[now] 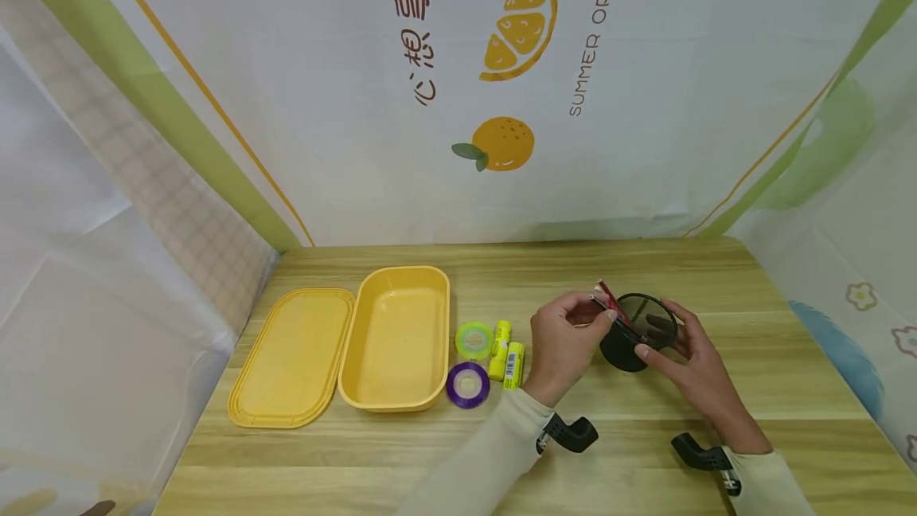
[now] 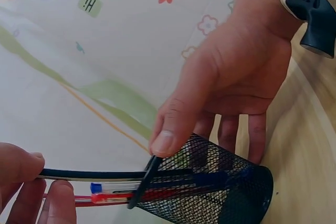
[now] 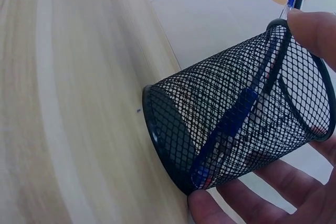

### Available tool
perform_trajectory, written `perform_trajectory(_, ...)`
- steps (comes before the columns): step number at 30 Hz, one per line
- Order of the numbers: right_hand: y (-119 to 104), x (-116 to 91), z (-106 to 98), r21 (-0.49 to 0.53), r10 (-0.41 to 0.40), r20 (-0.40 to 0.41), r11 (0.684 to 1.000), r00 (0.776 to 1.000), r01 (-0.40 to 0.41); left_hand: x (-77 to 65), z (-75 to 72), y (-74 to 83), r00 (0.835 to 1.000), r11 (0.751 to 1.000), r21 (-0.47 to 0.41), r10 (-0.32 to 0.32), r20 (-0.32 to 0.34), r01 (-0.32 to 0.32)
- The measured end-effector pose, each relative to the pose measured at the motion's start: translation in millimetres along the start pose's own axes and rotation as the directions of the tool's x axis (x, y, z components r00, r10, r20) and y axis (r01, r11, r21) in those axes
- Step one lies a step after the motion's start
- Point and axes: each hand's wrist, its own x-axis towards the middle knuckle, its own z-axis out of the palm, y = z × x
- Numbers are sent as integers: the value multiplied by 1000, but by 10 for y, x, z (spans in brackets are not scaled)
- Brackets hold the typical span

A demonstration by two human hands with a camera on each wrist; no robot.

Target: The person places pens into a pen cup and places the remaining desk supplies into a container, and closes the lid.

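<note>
A black mesh pen holder (image 1: pixel 623 354) is tilted over the right side of the table. My right hand (image 1: pixel 700 373) grips it, thumb at the rim and fingers round its side. Just left of the rim, my left hand (image 1: pixel 566 345) pinches a long dark pencil-like stick (image 2: pixel 94 174) whose other end lies inside the holder. Its exact kind is unclear. A blue-ended pen (image 2: pixel 113 188) and a red-ended pen (image 2: pixel 107 198) lean out of the holder beneath it. Through the mesh in the right wrist view, a blue pen grip (image 3: pixel 239 111) shows.
Left of my hands lie a green tape roll (image 1: pixel 474 330), a purple tape roll (image 1: pixel 449 388) and two yellow tubes, one upper tube (image 1: pixel 499 345) and one lower tube (image 1: pixel 513 365). Farther left are a yellow bin (image 1: pixel 346 373) and its flat yellow lid (image 1: pixel 294 357). A printed curtain (image 1: pixel 358 181) stands behind the table.
</note>
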Motion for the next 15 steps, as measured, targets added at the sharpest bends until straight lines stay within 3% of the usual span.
perform_trajectory(15,10,-36,-5,-17,-4,-2,1000,1000,4,-104,121,-106,997,996,56,-72,33,70)
